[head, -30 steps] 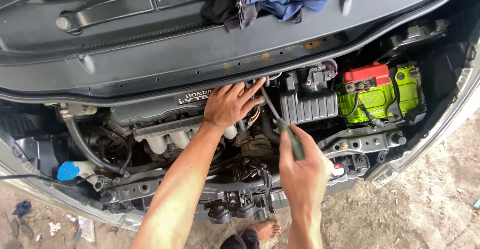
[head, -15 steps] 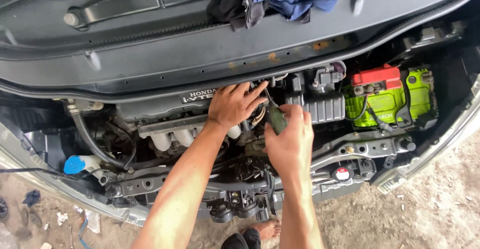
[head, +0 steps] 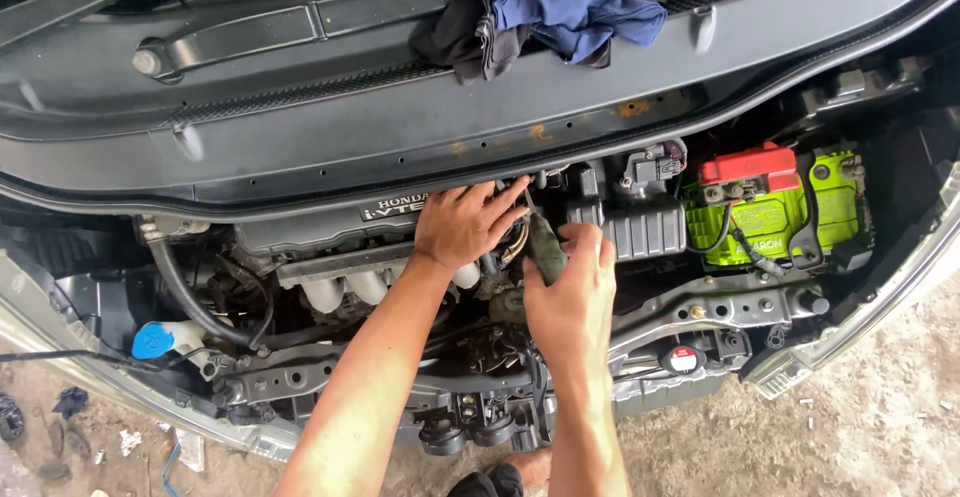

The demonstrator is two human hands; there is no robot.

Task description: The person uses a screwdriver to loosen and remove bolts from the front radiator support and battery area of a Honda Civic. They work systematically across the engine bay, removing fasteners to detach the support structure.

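Observation:
I look down into a car's open engine bay (head: 330,287). My left hand (head: 465,225) lies flat on the engine top, fingers spread toward the back of the bay, holding nothing I can see. My right hand (head: 572,295) grips a screwdriver with a dark green handle (head: 546,247); its thin metal shaft points up toward my left fingertips. Both hands are almost touching near a cluster of wires and connectors. The tool's tip is hidden behind the fingers.
A bright green battery with a red terminal cover (head: 775,207) sits at the right. A black ribbed box (head: 640,227) lies beside my right hand. A blue and black rag (head: 550,7) rests on the cowl. A blue reservoir cap (head: 155,340) is at lower left.
My right hand has moved up and left with the screwdriver, closing in on my left hand. The left hand has stayed on the engine top.

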